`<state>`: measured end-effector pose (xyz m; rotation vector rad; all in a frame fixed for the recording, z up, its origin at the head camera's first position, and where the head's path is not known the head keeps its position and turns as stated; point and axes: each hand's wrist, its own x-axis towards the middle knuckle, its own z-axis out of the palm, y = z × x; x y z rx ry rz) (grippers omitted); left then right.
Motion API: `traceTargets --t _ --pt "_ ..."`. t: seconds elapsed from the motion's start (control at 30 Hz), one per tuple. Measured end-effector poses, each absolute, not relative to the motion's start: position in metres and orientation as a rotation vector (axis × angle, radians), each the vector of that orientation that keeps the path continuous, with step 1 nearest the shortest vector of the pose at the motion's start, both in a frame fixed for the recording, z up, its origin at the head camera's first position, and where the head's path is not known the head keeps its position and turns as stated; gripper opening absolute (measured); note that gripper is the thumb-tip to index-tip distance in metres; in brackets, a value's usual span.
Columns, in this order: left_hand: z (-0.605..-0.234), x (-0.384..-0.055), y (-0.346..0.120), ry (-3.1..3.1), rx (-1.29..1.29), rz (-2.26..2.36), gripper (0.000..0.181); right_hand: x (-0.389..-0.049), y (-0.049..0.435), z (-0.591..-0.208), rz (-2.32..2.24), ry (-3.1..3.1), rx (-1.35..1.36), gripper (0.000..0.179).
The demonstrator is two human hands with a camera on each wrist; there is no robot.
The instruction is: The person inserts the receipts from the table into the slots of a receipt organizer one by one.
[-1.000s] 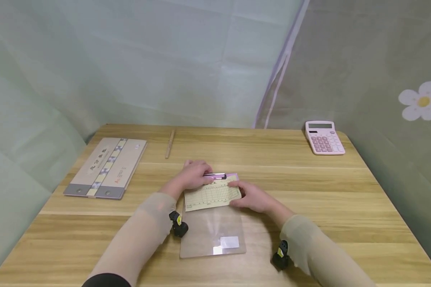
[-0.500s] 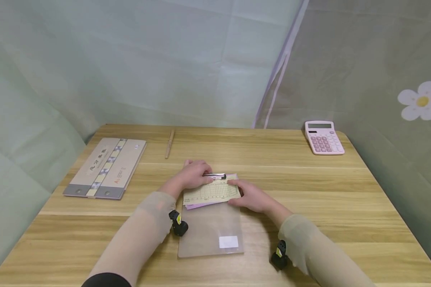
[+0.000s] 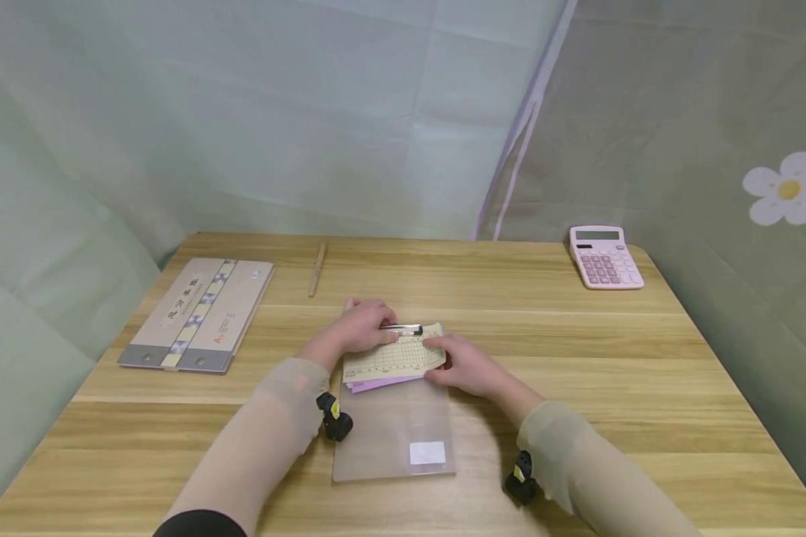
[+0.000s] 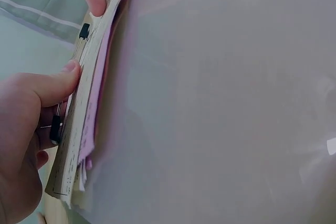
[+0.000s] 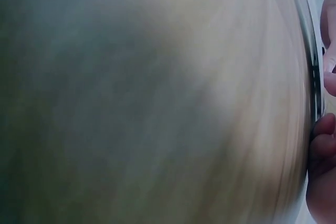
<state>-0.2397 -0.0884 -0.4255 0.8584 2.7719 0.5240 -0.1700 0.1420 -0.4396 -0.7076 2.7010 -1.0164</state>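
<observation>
A translucent clipboard lies on the table with its metal clip at the far end. Under the clip sits a stack of printed paper slips, a cream slip on top and a purple slip showing below it. My left hand grips the clip end, thumb over the papers and fingers curled behind in the left wrist view. At the right edge of the slips, my right hand pinches them between thumb and fingers. The right wrist view is mostly blurred, with fingertips at its right border.
A beige and grey file folder lies at the left of the wooden table. Behind the hands is a thin brown stick-like pen. A pink calculator stands at the far right corner, before hanging cloth.
The top cream slip's near edge has drawn back towards the clip, uncovering the purple slip beneath. My right hand has shifted slightly left; the left hand has stayed put.
</observation>
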Motion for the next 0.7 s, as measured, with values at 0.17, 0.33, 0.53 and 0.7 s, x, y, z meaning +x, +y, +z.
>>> traceTargets --t 0.17,0.33,0.53,0.7 --pt "-0.4259 -0.2399 -0.0887 2.772 0.864 0.522 0.037 -0.1681 0.1379 -0.4405 -0.979 2.756 -0.694 0.055" --pt "-0.4261 -0.2402 -0.0892 2.774 0.875 0.524 0.038 -0.1662 0.1346 -0.4409 -0.903 2.822 -0.694 0.055" --pt "-0.4261 -0.2405 -0.0899 2.776 0.855 0.538 0.039 -0.1629 0.1328 -0.4401 -0.841 2.889 -0.692 0.055" --pt "-0.4267 -0.2397 -0.0898 2.783 0.851 0.538 0.04 -0.1608 0.1329 -0.4401 -0.812 2.939 -0.74 0.046"
